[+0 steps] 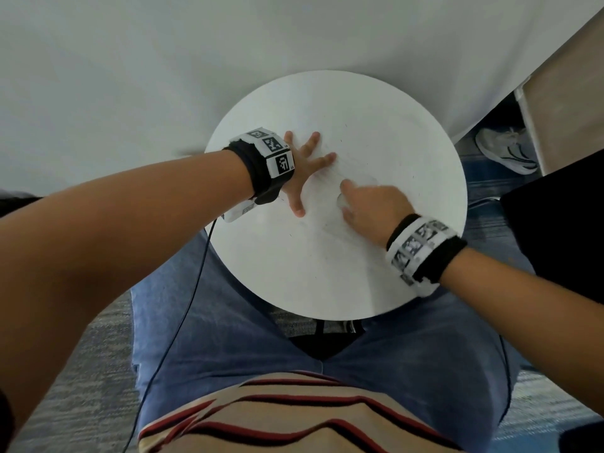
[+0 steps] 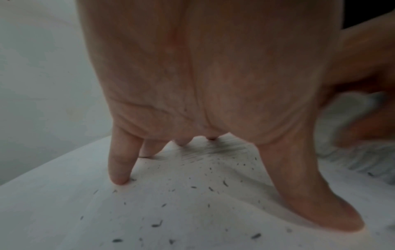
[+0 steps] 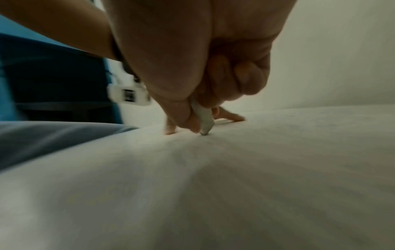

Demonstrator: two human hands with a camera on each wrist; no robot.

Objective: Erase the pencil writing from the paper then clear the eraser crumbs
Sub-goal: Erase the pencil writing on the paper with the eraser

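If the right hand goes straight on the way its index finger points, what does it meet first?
Probably the left hand: the right hand, pinching the eraser, points toward its spread fingers pressing the paper. Depth is unclear.

No readable words, brands or numbers are showing anywhere; the wristbands (image 1: 276, 158) are carrying only black-and-white coded squares, and the pencil marks (image 2: 205, 152) are showing as illegible strokes.
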